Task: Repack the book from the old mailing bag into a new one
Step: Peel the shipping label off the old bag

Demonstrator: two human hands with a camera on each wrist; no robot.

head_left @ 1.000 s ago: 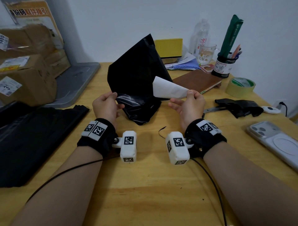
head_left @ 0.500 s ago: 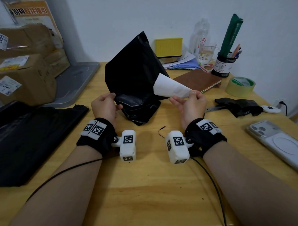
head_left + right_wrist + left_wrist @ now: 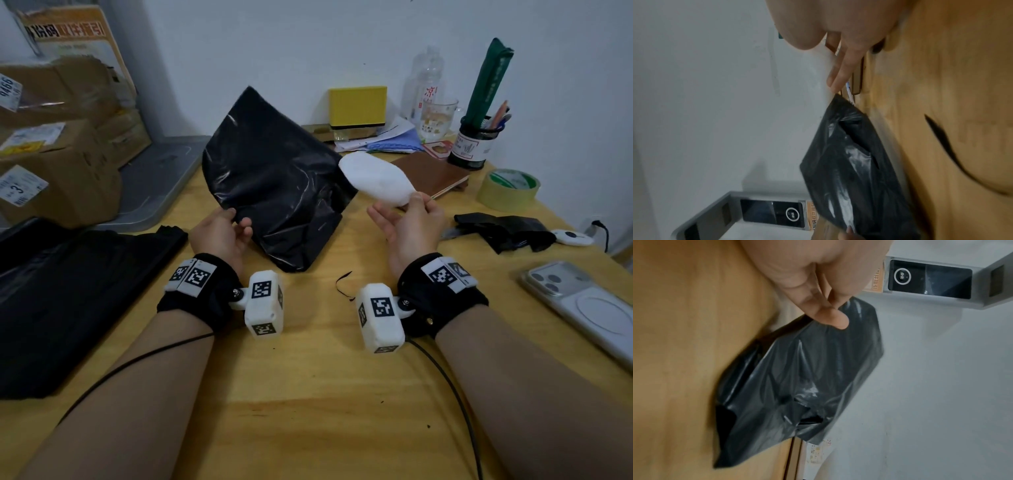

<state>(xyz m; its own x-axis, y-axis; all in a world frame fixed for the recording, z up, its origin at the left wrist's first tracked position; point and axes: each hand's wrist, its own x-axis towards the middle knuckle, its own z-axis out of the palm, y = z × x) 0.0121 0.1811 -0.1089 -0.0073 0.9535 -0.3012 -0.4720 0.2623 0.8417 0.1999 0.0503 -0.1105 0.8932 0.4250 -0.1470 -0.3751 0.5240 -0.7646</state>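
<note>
A new black mailing bag [image 3: 277,185] stands on its lower edge on the wooden table [image 3: 308,394]. My left hand [image 3: 222,233] pinches its left edge between thumb and fingers, as the left wrist view shows on the bag [image 3: 797,378]. My right hand [image 3: 407,219] pinches a white strip [image 3: 376,181] that runs back to the bag's right edge; the strip is blurred. In the right wrist view the strip [image 3: 818,73] meets the bag [image 3: 851,162]. A brown book [image 3: 431,171] lies flat behind the strip. Torn pieces of the old black bag [image 3: 503,229] lie to the right.
A pile of black bags [image 3: 51,291] covers the left of the table, with cardboard boxes [image 3: 51,164] and a grey tray [image 3: 161,178] behind. A phone [image 3: 589,308], tape roll [image 3: 507,188], pen holder [image 3: 472,144] and yellow box [image 3: 356,106] stand to the right and back.
My right hand has moved right and away from the bag, drawing the white strip out further. The bag has leaned over to the left in my left hand.
</note>
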